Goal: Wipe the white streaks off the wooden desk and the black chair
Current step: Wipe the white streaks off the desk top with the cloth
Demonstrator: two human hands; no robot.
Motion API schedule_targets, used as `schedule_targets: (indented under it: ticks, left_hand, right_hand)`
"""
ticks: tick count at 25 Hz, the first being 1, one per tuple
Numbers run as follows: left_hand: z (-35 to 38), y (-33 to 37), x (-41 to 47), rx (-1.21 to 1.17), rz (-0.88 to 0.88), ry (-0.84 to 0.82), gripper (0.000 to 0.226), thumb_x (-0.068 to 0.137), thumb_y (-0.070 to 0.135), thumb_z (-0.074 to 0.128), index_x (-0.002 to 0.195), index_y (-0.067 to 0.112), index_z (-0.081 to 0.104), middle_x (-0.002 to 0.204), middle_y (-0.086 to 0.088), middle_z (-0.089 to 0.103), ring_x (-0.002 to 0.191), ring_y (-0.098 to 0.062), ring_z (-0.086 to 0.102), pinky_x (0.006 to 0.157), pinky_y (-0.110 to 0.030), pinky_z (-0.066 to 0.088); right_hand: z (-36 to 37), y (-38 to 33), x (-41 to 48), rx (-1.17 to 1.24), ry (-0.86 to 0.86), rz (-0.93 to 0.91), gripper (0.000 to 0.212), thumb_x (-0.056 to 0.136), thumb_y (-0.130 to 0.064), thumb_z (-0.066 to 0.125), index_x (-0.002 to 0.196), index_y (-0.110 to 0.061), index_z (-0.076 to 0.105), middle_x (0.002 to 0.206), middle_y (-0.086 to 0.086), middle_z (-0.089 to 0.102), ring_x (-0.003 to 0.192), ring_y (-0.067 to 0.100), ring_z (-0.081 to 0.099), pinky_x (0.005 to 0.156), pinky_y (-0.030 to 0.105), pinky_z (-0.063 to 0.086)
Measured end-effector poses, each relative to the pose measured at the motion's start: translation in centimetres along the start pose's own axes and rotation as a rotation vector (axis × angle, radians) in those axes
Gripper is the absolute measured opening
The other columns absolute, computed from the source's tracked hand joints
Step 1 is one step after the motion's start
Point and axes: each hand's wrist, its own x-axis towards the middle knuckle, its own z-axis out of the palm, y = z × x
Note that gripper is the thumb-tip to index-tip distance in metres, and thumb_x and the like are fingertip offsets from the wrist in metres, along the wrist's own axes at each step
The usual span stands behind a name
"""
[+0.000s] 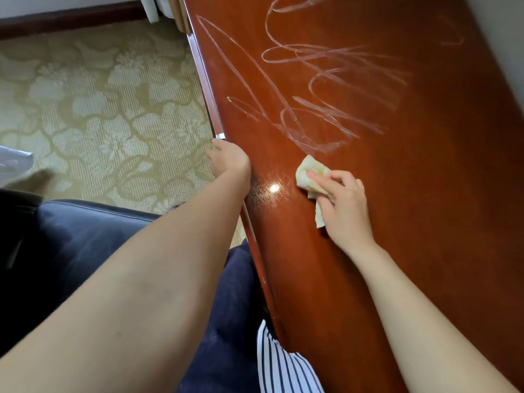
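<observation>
Streaks point(312, 143) cover the far half of the worktop point(425, 194) in white loops and zigzags, the nearest tangle lying just beyond the cloth point(307, 174). The near part of the wood is bare and glossy, so I judge the wiping is working from near to far, with most of the marks not yet touched.

My right grip point(344, 205) has its fingers bent down on the crumpled cloth, pinching it and pressing it flat to the wood. That hold lets me bear down hard enough to lift the marks without the cloth slipping out.

My left grip point(229, 161) sits on the worktop's left edge with fingers hooked over the rim. I take this as a brace, steadying me while I lean and reach.

The chair point(71, 236) is near left, under that arm; I cannot tell whether it carries marks. Patterned carpet point(99, 109) lies beyond it.
</observation>
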Motion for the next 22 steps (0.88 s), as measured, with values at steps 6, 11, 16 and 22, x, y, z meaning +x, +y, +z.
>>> schedule_targets:
  ticks: [6,11,16,22]
  left_hand:
    - [0.4,-0.3,-0.1,0.063,0.089,0.103,0.047,0.102,0.031,0.018,0.128,0.012,0.053,0.119,-0.004,0.054,0.100,-0.024,0.048,0.089,-0.035,0.036]
    - [0.6,-0.1,0.5,0.148,0.083,0.160,0.047,0.101,0.026,0.019,0.124,0.007,0.055,0.126,-0.012,0.055,0.108,-0.029,0.052,0.083,-0.033,0.034]
    - [0.7,0.1,0.7,0.164,0.056,0.209,0.049,0.099,0.028,0.020,0.132,0.013,0.053,0.130,-0.012,0.056,0.116,-0.032,0.051,0.094,-0.038,0.038]
    - [0.5,0.2,0.5,0.185,0.060,0.200,0.048,0.100,0.027,0.021,0.131,0.013,0.054,0.130,-0.013,0.056,0.118,-0.032,0.050,0.093,-0.036,0.036]
  right_hand:
    - [1.2,-2.6,5.9,0.059,0.098,0.117,0.036,0.095,-0.008,0.048,0.125,-0.023,0.061,0.121,0.003,0.051,0.107,0.012,0.036,0.090,0.019,0.034]
    - [2.4,-6.8,11.3,0.039,-0.052,-0.053,0.040,0.094,-0.005,0.046,0.126,-0.027,0.059,0.120,-0.001,0.049,0.114,0.018,0.036,0.091,0.017,0.024]
    - [4.7,-11.1,14.7,0.057,-0.214,-0.272,0.041,0.091,-0.005,0.048,0.123,-0.026,0.061,0.110,-0.005,0.045,0.102,0.014,0.032,0.086,0.010,0.018]
    - [4.2,-9.9,12.8,0.103,-0.261,-0.327,0.046,0.085,0.000,0.050,0.118,-0.028,0.065,0.101,-0.011,0.042,0.097,0.012,0.033,0.083,0.014,0.023]
